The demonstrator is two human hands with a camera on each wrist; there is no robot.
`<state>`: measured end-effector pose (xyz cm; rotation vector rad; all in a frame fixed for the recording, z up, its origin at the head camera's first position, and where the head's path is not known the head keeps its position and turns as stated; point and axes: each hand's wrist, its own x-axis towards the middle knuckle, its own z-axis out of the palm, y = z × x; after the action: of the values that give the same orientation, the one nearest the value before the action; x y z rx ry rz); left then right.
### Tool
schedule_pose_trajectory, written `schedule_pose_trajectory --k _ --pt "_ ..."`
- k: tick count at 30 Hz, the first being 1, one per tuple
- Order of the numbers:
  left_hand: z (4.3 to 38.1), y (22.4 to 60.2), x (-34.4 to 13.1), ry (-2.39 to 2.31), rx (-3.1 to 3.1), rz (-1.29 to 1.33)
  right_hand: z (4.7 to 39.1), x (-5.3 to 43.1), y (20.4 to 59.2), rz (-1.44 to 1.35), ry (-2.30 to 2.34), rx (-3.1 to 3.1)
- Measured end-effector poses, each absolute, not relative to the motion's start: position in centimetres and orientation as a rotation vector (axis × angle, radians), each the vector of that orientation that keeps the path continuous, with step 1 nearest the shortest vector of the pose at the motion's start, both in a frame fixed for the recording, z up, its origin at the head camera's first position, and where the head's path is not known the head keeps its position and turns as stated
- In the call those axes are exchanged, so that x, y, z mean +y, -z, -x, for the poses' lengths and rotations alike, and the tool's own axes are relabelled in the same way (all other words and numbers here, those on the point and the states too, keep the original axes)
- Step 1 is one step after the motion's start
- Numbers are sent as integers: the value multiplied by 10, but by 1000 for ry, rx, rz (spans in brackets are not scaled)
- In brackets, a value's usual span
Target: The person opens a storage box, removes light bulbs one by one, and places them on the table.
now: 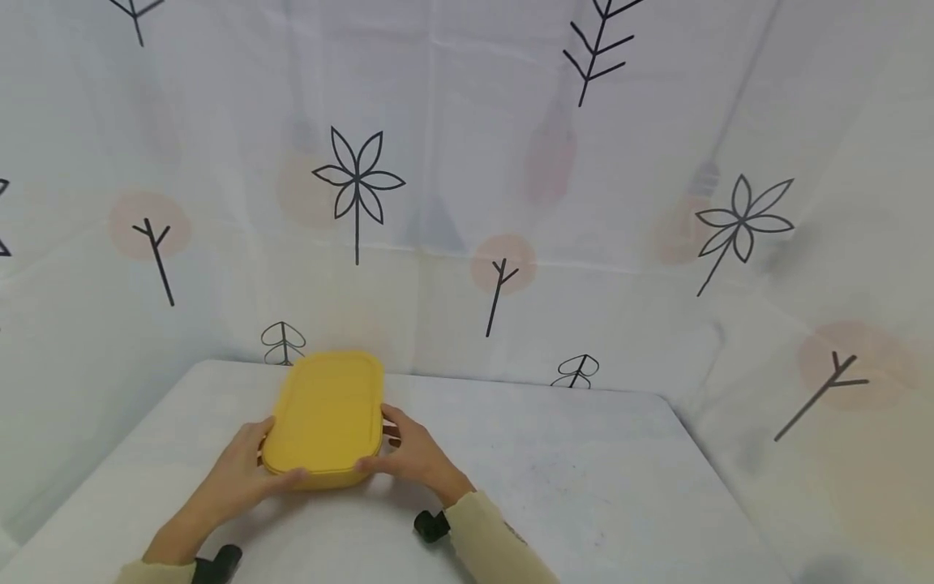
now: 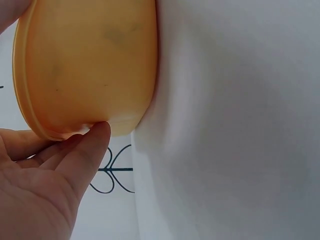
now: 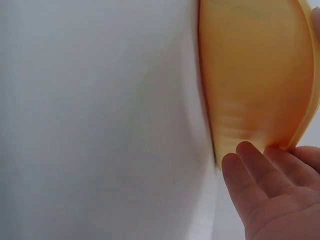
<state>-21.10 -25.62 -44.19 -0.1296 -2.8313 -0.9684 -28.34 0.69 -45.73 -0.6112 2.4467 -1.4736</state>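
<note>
A yellow lidded food container (image 1: pixel 327 414) sits on the white-covered table, its lid on top and its long side pointing away from me. My left hand (image 1: pixel 237 472) grips its near left corner, thumb along the front edge and fingers on the left side. On the opposite corner, my right hand (image 1: pixel 413 454) holds it with the thumb at the front and fingers against the right side. In the left wrist view the fingertips (image 2: pixel 102 131) press the container's wall (image 2: pixel 95 65) below the rim. The right wrist view shows fingers (image 3: pixel 255 167) spread along the other wall (image 3: pixel 255 75).
White cloth covers the table (image 1: pixel 576 478), whose far edge meets a hanging curtain (image 1: pixel 452 162) printed with black plant drawings and pale pink spots. Dark wrist cameras (image 1: pixel 432 526) are strapped below both hands.
</note>
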Motion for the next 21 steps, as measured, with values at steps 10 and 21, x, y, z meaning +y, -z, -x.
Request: schedule_pose_trajectory --k 10,21 --pt "211 445 -243 1015 -2792 171 281 26 455 626 1440 2460" --pt "215 449 -230 1077 -2740 242 282 47 453 581 1404 2485"
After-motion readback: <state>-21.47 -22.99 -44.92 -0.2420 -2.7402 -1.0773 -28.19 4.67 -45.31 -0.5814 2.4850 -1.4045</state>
